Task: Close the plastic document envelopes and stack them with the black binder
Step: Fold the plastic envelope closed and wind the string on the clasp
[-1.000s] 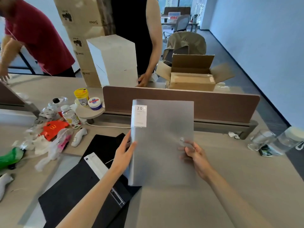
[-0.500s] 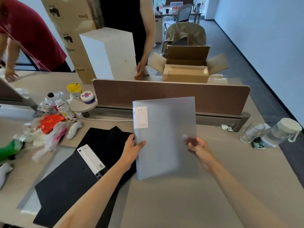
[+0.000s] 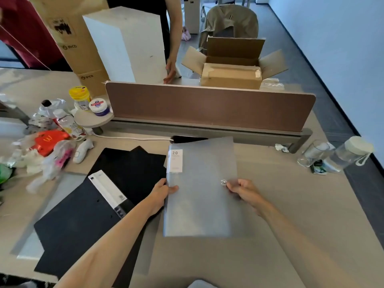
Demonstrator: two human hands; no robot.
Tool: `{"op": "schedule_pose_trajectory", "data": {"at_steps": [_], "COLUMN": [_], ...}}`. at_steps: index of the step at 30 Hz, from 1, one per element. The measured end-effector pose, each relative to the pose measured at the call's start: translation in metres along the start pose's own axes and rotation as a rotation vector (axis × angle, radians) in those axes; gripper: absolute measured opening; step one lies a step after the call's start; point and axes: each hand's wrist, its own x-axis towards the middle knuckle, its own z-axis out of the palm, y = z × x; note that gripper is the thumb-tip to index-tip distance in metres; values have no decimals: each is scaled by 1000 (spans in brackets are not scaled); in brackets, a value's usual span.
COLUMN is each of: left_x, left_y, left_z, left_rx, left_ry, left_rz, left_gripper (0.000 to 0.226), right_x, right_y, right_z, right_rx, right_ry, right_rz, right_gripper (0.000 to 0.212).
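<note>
Grey plastic envelope [image 3: 200,190] is held just above table [image 3: 291,225], tilted toward cam, white "20" label [image 3: 176,161] at top left; left edge is gripped by left hand [image 3: 161,193], thumb on front, fingers curled behind; right side is pinched by right hand [image 3: 243,190], fingers clamped on it just beside metal snap [image 3: 223,182]; black binder [image 3: 83,217] is laid flat on table at left, near envelope; brown divider [image 3: 207,104] is seen behind.

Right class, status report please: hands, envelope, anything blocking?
Left hand grips grey envelope, left edge. Right hand pinches at its snap. Black binder lies left, not yet stacked. Left forearm over it.
</note>
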Motion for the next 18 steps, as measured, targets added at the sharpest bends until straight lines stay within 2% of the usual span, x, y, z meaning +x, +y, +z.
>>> {"op": "schedule_pose_trajectory", "data": {"at_steps": [7,11,14,16,18], "left_x": [21,31,38,42,41], "left_y": [-40,-51,-54,-52,-51], "left_z": [-23,-35,-38,-38,-35], "left_rx": [126,286,567,842,1147], "left_ry": [-46,-108,-153,-173,-199], "left_rz": [-107,-128,-126,-102,-72], "left_gripper": [22,33,42,49,51], "right_x": [0,-2,-7,-9,-10], "right_y": [41,60,71,75,79], "right_z": [39,50,56,58,58], "right_rx": [-43,-91,-113,-147,-173], "right_ry": [63,77,106,142,146], "right_rz": [177,259,320,353,374], "right_gripper": [28,41,33,15,12]}}
